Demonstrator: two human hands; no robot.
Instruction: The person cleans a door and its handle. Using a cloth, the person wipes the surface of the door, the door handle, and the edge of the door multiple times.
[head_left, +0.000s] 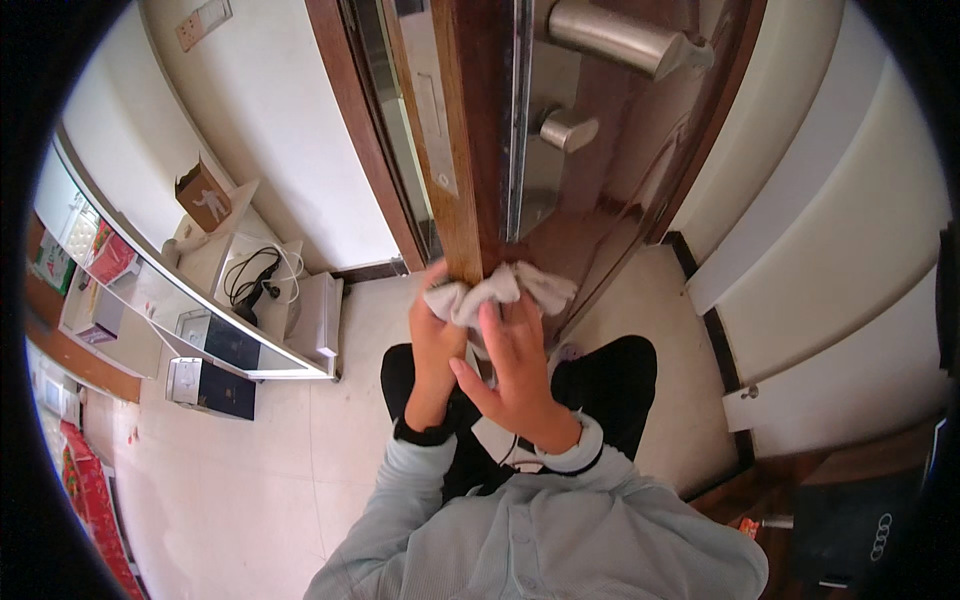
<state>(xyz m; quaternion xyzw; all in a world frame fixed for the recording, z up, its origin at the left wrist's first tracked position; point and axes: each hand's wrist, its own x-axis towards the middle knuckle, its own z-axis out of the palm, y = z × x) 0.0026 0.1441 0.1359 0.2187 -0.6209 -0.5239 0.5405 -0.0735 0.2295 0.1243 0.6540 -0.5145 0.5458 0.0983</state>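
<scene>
A crumpled white cloth (495, 295) is wrapped about the edge of a brown wooden door (459, 240), low on the door. My left hand (437, 341) grips the cloth from the left side of that edge, its fingers partly hidden behind cloth and wood. From the right, my right hand (517, 367) presses its fingers into the same cloth, thumb pointing toward my left wrist. Above the hands, a metal lock plate (431, 105) is set in the door's edge. A brushed metal lever handle (611, 37) and a smaller metal knob (570, 129) stick out from its face.
At left, a low white shelf unit (315, 311) holds black and white cables (255, 281) and a brown cardboard box (204, 196). A mirror or glass panel (180, 300) leans beside it; a dark box (214, 388) sits on the floor. Dark furniture (855, 517) stands at lower right.
</scene>
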